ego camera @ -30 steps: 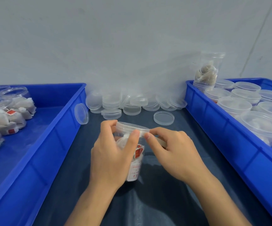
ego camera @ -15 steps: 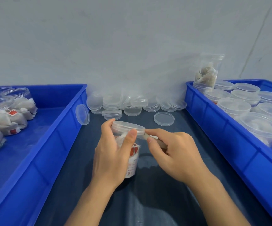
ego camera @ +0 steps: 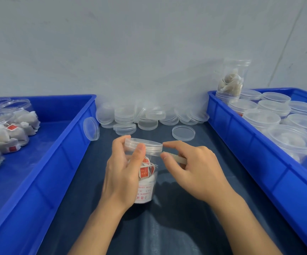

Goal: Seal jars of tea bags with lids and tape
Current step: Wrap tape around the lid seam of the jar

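Left hand [ego camera: 123,173] gripping a lidded jar [ego camera: 145,173] of tea bags over the dark table [ego camera: 167,227], right hand [ego camera: 195,172] pinching a tape strip [ego camera: 178,159] against the lid [ego camera: 143,146], blue bins [ego camera: 56,172] either side

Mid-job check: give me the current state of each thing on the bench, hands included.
Jar in hand: upright, lid on, tea bags inside.
Tape strip: pinched at the lid's edge.
Left hand: grips the jar.
Right hand: pinches the tape strip.
Loose lids: piled by the wall, off any jar.
Left bin jars: open, filled.
Right bin jars: lidded.
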Available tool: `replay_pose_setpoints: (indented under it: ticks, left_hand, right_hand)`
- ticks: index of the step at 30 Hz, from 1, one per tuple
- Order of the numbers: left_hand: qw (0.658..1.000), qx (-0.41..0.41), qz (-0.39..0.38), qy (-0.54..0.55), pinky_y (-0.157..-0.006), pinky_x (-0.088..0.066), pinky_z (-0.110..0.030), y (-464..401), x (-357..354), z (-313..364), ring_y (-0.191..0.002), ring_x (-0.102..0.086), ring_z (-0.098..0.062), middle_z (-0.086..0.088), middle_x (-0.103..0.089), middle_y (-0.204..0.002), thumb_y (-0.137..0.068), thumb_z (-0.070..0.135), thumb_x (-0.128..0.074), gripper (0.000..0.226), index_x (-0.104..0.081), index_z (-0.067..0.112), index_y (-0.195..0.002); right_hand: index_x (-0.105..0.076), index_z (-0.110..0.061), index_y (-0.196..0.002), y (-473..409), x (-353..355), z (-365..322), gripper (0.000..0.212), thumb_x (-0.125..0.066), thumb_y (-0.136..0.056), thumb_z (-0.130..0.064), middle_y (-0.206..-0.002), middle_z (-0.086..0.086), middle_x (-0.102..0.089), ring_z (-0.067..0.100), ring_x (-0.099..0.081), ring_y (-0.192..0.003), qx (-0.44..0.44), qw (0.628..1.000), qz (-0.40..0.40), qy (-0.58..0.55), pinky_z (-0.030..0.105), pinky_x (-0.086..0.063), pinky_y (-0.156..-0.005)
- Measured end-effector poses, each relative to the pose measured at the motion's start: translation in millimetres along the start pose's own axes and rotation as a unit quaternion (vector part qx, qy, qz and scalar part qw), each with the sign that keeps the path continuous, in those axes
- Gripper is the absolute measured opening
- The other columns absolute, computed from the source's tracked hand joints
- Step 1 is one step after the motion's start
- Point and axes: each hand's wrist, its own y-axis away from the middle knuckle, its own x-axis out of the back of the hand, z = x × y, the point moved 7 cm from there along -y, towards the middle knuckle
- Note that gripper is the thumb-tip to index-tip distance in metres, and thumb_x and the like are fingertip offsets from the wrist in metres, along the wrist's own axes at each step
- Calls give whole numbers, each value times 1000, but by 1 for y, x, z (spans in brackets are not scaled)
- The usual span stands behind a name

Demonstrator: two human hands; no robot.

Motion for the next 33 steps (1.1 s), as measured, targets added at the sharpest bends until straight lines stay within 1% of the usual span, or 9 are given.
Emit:
replay_pose_setpoints:
  ticks: [2,6,12,16,21,25,29,31,33]
  left_hand:
    - [1000,5,-8,15,-73,-57,-27,0,0,0,-87,-76,-12,12,-76,-102,-84,72,-55,60,-55,28,-124]
    - [998,30,-27,42,-80,-58,-35,-1,-1,-4,-93,-77,-17,5,-77,-105,-81,74,-58,64,-57,29,-127]
    - [995,52,-55,64,-80,-58,-38,-4,-4,-6,-95,-77,-23,-3,-76,-106,-81,72,-61,64,-59,25,-125]
    - [995,42,-75,56,-83,-59,-40,-3,-4,-5,-98,-77,-21,-1,-76,-108,-82,72,-61,63,-57,27,-126]
    - [998,25,-60,-19,-97,-58,-53,-1,-4,-1,-109,-73,-15,13,-71,-120,-79,71,-67,65,-44,39,-130]
    - [994,-16,3,-107,-98,-57,-38,-3,5,6,-117,-63,2,21,-62,-129,-78,72,-62,66,-57,44,-137]
    - [984,-37,2,-171,-92,-46,-13,0,2,6,-118,-56,15,25,-61,-138,-88,73,-48,71,-40,50,-155]
    - [982,-19,-14,-185,-92,-43,-14,0,0,4,-120,-60,8,20,-65,-137,-89,76,-39,69,-30,59,-155]
    - [982,-10,-25,-187,-100,-47,-30,-1,1,2,-122,-64,-6,15,-69,-135,-87,79,-36,69,-27,63,-153]
  right_hand:
    - [-66,-41,-124,0,-1,2,56,-35,-88,-70,-56,-7,-58,16,-60,-65,-8,1000,-9,-10,38,-53,-79]
    - [-67,-42,-123,-1,1,4,58,-36,-84,-72,-55,-6,-54,15,-57,-64,-18,1000,-12,-23,35,-50,-74]
    - [-67,-44,-123,0,2,6,55,-38,-84,-71,-57,-8,-56,13,-58,-66,-27,999,-22,-22,33,-47,-70]
    - [-64,-44,-125,0,0,5,54,-37,-86,-70,-62,-4,-59,14,-60,-68,-30,998,-41,-27,37,-52,-75]
    - [-60,-43,-130,2,-1,3,48,-39,-94,-65,-60,-9,-58,13,-59,-67,-17,998,-47,-26,40,-53,-78]
    - [-62,-41,-127,2,0,3,56,-33,-89,-71,-61,-10,-60,15,-61,-70,-19,999,-34,-9,40,-53,-80]
    - [-58,-39,-129,3,-6,-4,63,-23,-89,-74,-63,-12,-63,17,-64,-76,2,999,-40,27,40,-52,-82]
    - [-57,-37,-135,4,-6,-6,61,-26,-92,-66,-63,-13,-63,15,-63,-75,11,999,-42,19,40,-52,-81]
    - [-58,-36,-138,4,-5,-8,54,-30,-95,-55,-57,-14,-57,15,-58,-69,20,999,-47,-7,40,-50,-76]
